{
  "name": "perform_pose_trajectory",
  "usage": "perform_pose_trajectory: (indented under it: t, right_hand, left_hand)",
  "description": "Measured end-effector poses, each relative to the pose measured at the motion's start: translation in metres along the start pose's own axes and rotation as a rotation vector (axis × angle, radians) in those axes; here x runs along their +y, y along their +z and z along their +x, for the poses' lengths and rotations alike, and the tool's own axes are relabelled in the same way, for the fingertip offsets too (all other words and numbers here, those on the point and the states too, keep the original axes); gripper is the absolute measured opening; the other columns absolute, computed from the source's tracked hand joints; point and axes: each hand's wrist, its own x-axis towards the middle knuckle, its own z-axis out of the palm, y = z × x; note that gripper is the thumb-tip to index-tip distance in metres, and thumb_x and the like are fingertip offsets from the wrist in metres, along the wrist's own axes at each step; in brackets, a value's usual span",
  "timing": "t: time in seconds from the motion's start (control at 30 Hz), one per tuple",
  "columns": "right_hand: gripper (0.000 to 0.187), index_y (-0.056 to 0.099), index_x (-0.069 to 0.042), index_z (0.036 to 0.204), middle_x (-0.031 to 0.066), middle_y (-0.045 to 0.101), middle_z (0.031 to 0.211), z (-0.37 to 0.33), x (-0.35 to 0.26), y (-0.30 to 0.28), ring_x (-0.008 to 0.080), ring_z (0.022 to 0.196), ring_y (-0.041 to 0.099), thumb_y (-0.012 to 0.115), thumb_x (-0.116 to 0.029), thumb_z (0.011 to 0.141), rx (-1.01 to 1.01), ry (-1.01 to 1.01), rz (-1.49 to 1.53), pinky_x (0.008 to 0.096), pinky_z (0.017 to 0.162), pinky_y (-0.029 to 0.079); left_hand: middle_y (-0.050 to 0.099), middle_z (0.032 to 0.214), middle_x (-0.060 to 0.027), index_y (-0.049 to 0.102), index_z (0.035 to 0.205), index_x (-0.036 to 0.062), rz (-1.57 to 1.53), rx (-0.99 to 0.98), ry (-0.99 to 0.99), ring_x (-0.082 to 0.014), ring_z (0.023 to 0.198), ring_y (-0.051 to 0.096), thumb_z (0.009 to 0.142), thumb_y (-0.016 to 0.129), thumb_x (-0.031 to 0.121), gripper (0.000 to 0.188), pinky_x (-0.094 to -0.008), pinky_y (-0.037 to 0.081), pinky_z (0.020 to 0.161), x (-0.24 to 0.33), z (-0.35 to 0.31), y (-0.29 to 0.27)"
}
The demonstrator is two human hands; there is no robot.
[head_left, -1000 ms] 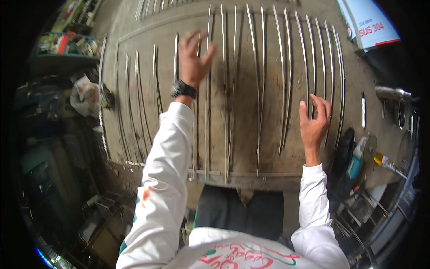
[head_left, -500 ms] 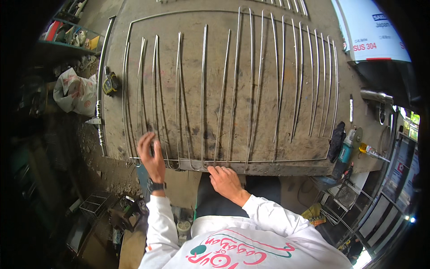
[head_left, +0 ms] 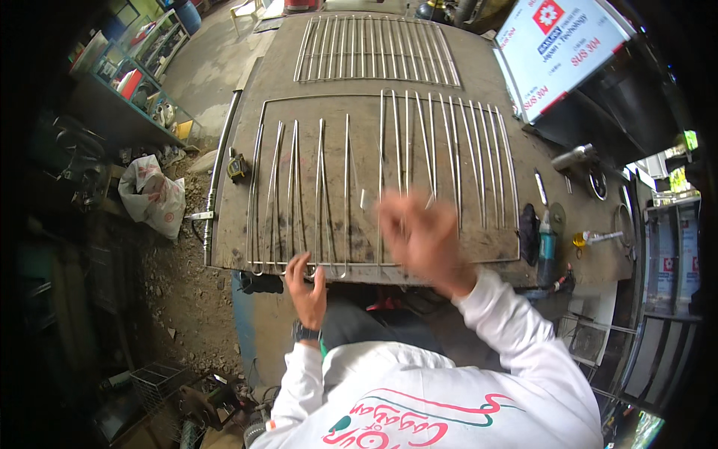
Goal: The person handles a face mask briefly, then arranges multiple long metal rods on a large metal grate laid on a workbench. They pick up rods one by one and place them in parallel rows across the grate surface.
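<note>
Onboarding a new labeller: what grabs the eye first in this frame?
A big frame of shiny metal rods lies across the middle of the brown workbench. The left hand grips its near edge, while the right hand, blurred, is raised over the rods. A second, finished grille lies at the far end.

white plastic bag (head_left: 153, 196) on ground | tape measure (head_left: 237, 166) on table | signboard (head_left: 557, 52) upper right

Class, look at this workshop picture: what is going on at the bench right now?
A person in a white long-sleeved top leans over a worn metal workbench. Their left hand grips the near edge of a frame of thin steel rods lying flat on it. The right hand is raised above the rods, blurred, so its grip is unclear. A second, smaller rod grille lies at the far end.
</note>
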Motion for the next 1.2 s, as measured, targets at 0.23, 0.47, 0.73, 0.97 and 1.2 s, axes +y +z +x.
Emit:
perform_pose_trajectory:
  t: [0.23, 0.47, 0.73, 0.97, 1.2]
  right_hand:
    - [0.02, 0.065, -0.002, 0.083, 0.0029, 0.066, 0.069, 0.212, -0.07, -0.133, 0.0083, 0.059, 0.058, 0.068, -0.015, 0.098, 0.469, -0.421, -0.05, 0.0268, 0.057, 0.047]
    - [0.029, 0.062, -0.006, 0.121, 0.001, 0.067, 0.072, 0.114, 0.027, 0.0, 0.0065, 0.057, 0.06, 0.065, -0.03, 0.105, 0.183, 0.495, 0.416, 0.0222, 0.052, 0.046]
    - [0.025, 0.07, 0.0, 0.119, 0.0028, 0.069, 0.082, -0.122, 0.044, 0.161, 0.0096, 0.072, 0.062, 0.061, -0.02, 0.107, 0.156, 1.248, 0.441, 0.0287, 0.066, 0.051]
    - [0.02, 0.068, 0.001, 0.117, 0.0229, 0.073, 0.085, -0.099, 0.129, 0.231, 0.0383, 0.079, 0.074, 0.059, -0.009, 0.102, 0.181, 1.112, 0.053, 0.0436, 0.069, 0.057]
    - [0.022, 0.068, 0.001, 0.116, 0.0259, 0.074, 0.098, -0.103, 0.17, 0.237, 0.0432, 0.088, 0.073, 0.061, -0.013, 0.1, -0.035, 1.071, -0.147, 0.0493, 0.074, 0.058]
  left_hand:
    - [0.063, 0.111, -0.0087, 0.061, 0.135, 0.0003, -0.447, -0.147, 0.17, -0.0207, 0.104, 0.061, 0.103, 0.068, 0.027, 0.042, -0.0346, 0.05, 0.088, 0.155, 0.059, 0.033]
    - [0.043, 0.074, 0.0094, 0.066, 0.111, 0.0022, -0.969, -0.515, -0.283, -0.0013, 0.063, 0.033, 0.112, 0.051, 0.036, 0.037, -0.0203, 0.027, 0.055, 0.135, 0.033, 0.046]
    - [0.043, 0.072, 0.0091, 0.068, 0.121, 0.0032, -0.81, -0.479, -0.494, -0.0009, 0.059, 0.031, 0.112, 0.05, 0.037, 0.039, -0.0208, 0.024, 0.051, 0.01, 0.141, 0.132]
    - [0.052, 0.079, 0.0044, 0.065, 0.133, -0.0016, -0.582, -0.299, -0.412, -0.0054, 0.07, 0.044, 0.109, 0.056, 0.021, 0.034, -0.0242, 0.039, 0.061, -0.052, 0.195, 0.221]
    - [0.066, 0.098, -0.0101, 0.066, 0.133, -0.0019, 0.003, -0.314, -0.004, -0.0175, 0.083, 0.064, 0.102, 0.065, 0.021, 0.038, -0.032, 0.051, 0.072, -0.069, 0.222, 0.221]
